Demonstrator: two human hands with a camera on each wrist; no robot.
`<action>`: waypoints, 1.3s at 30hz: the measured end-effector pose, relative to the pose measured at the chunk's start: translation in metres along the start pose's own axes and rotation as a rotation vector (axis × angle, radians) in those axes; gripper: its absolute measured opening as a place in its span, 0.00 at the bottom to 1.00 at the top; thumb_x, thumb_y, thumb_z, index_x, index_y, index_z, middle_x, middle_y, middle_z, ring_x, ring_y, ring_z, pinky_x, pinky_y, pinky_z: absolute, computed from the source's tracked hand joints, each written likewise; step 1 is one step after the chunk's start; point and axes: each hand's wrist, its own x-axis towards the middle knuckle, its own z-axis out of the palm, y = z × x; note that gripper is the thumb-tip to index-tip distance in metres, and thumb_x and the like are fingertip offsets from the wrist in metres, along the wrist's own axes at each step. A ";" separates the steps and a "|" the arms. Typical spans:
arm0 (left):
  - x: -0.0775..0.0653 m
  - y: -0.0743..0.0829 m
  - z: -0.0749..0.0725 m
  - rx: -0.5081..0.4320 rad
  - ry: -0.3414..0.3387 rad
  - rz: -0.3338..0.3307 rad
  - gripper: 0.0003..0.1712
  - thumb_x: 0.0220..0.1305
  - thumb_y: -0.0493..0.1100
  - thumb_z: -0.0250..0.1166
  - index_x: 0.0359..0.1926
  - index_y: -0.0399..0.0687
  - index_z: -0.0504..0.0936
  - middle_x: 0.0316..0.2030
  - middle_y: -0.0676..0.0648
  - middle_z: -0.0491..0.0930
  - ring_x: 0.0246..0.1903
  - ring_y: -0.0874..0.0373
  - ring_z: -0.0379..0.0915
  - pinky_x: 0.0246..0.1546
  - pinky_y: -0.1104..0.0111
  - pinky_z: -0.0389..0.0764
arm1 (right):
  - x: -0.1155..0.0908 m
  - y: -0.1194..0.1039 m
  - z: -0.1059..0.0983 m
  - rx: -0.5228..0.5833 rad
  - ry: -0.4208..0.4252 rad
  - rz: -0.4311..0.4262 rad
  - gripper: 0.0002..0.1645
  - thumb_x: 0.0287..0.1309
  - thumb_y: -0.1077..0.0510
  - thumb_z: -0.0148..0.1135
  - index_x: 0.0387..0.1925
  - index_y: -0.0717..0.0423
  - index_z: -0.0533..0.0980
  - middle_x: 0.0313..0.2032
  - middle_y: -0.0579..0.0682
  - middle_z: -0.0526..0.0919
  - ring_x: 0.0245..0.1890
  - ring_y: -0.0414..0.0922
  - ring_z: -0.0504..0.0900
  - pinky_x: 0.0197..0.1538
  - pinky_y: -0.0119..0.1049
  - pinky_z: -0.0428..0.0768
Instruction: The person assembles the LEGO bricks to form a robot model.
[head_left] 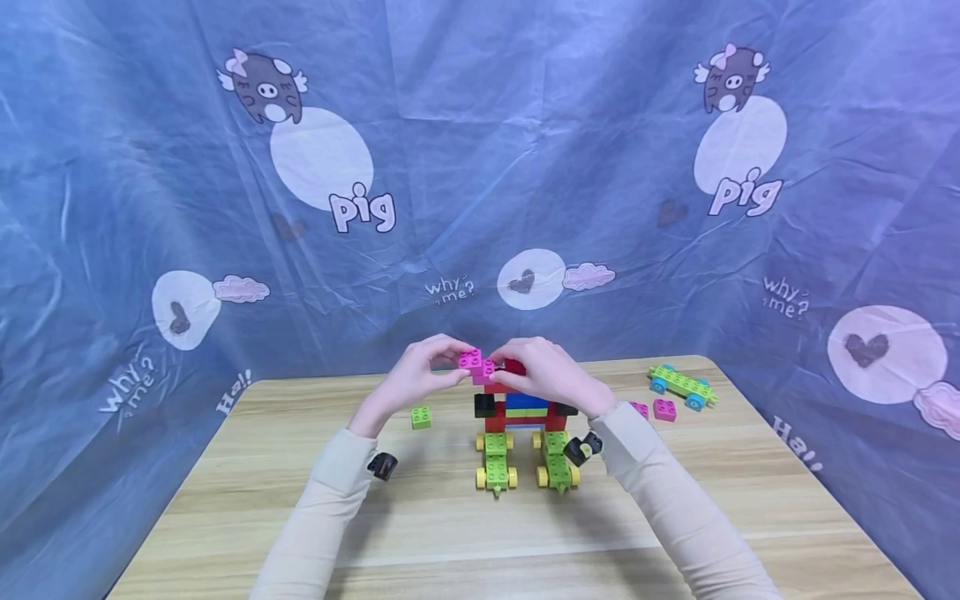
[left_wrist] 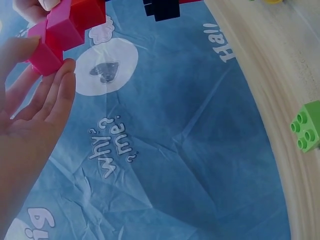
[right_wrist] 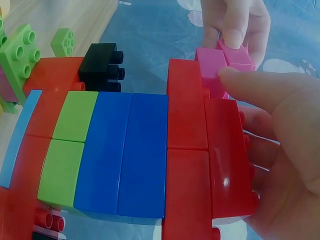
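Note:
My left hand (head_left: 408, 377) pinches a pink brick (left_wrist: 45, 54) between thumb and fingers. It sits against a second pink brick (right_wrist: 211, 65), slightly higher and overlapping it, at the upper left of a stacked brick figure. My right hand (head_left: 542, 367) pinches that second brick, its thumb tip on the near side and its other fingers behind the red top bricks (right_wrist: 227, 155). The figure has blue bricks (right_wrist: 145, 155) in the middle, a black brick (head_left: 485, 406) jutting out on each side, and two green wheeled bases (head_left: 497, 471) with yellow wheels below.
A loose green brick (head_left: 422, 417) lies on the wooden table (head_left: 300, 467) left of the figure. On the right are loose pink bricks (head_left: 664, 409) and a green wheeled base with blue wheels (head_left: 682, 385). A blue printed cloth (head_left: 465, 167) hangs behind the table.

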 end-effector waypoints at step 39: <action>-0.001 0.005 -0.002 0.159 -0.009 0.056 0.19 0.56 0.39 0.67 0.51 0.47 0.80 0.43 0.49 0.80 0.40 0.60 0.79 0.48 0.65 0.82 | 0.001 0.000 0.000 -0.003 0.008 -0.017 0.16 0.57 0.48 0.63 0.44 0.50 0.81 0.42 0.47 0.86 0.39 0.44 0.84 0.40 0.34 0.83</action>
